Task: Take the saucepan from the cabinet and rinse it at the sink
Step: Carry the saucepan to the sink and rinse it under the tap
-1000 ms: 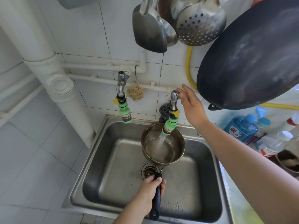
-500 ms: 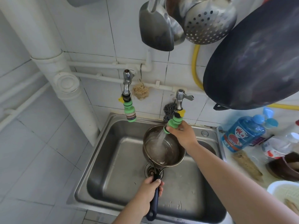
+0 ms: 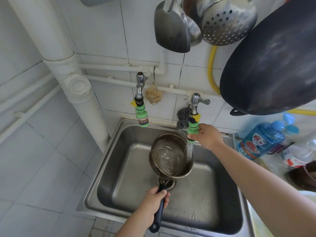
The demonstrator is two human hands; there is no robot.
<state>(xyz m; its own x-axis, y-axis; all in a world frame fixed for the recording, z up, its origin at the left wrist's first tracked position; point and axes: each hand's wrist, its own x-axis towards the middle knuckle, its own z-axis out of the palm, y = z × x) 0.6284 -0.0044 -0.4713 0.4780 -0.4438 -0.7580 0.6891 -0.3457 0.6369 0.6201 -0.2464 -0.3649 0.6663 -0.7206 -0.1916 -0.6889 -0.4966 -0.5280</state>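
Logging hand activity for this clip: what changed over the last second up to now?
The right hand left the tap handle, dropped to the green nozzle and took hold of it, swinging the water stream from the middle of the saucepan toward its right rim. The left hand still grips the pan's handle over the sink; water still runs.

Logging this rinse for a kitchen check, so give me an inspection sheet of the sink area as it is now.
Surface: steel sink, wet, drain under the pan.
Job's things: saucepan held over the sink, water in it; right tap running onto its right rim.
Clutter: scourer, loofah, detergent bottle.
Grippers: left hand shut on the pan handle; right hand on the green nozzle.
Cables: yellow hose on the wall.
Surroundings: wok, skimmer, spatula hanging; white pipes.
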